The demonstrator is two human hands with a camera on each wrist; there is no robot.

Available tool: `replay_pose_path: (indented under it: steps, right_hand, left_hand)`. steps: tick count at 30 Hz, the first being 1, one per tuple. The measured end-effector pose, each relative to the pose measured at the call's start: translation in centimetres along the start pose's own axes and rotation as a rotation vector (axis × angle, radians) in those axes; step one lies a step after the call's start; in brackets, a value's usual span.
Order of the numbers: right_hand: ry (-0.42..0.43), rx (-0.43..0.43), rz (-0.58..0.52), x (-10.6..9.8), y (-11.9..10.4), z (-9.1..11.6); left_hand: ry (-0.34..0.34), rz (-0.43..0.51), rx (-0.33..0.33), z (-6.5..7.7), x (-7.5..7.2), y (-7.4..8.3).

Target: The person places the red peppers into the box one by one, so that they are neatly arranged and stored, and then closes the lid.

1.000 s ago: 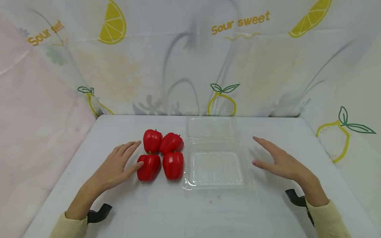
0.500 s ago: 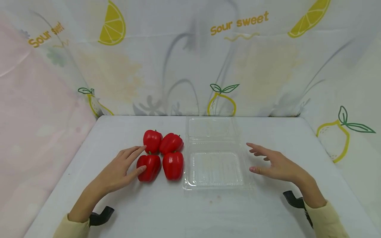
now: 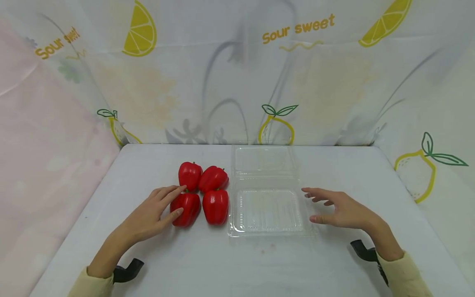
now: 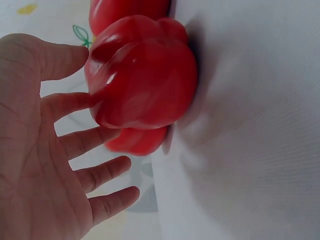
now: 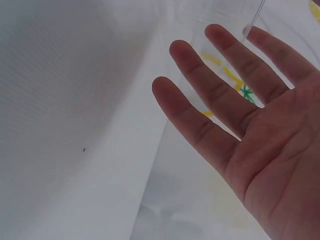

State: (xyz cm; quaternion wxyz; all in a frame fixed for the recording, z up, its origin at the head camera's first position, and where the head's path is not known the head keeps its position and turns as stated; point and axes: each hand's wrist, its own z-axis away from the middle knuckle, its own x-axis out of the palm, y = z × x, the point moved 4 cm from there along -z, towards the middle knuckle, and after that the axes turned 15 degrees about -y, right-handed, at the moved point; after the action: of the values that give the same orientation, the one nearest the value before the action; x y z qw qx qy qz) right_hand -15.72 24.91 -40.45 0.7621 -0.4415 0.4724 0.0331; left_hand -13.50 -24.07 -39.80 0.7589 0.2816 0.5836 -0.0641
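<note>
Over the near-left red bell pepper (image 3: 188, 212) hovers my left hand (image 3: 148, 216), fingers spread and thumb apart. In the left wrist view its thumb and fingertips are close to that bell pepper (image 4: 147, 82); whether they touch it I cannot tell. My right hand (image 3: 345, 210) is beside the right edge of a clear plastic clamshell box (image 3: 272, 234), holding nothing. The right wrist view shows the palm and extended fingers of the right hand (image 5: 270, 145), with part of the clear box (image 5: 220, 12) behind them. The box lies with its lid (image 3: 264, 160) folded back.
Three more red bell peppers sit close by: far left (image 3: 190, 175), far right (image 3: 214, 179) and near right (image 3: 216, 207), the last beside the box. The white table (image 3: 185, 264) meets a printed cloth backdrop (image 3: 237, 74) at the back.
My left hand has shifted slightly right and nearer, over the near-left bell pepper. The right hand has moved left toward the box, its fingers lower. Bell peppers and box have stayed put.
</note>
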Motion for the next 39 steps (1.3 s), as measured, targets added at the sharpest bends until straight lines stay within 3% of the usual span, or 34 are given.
replay_pose_path:
  steps: [12,31,39]
  right_hand:
    - [-0.057,-0.016,-0.022,0.41,0.01,0.26]
    - [-0.039,0.008,-0.001,0.57,0.06,0.41]
    - [-0.033,0.008,0.001,0.61,0.02,0.41]
  left_hand:
    - [-0.014,0.017,0.009,0.09,0.32,0.1]
    - [0.007,0.022,0.018,-0.21,0.4,0.16]
    - [0.039,-0.014,-0.032,-0.22,0.22,0.03]
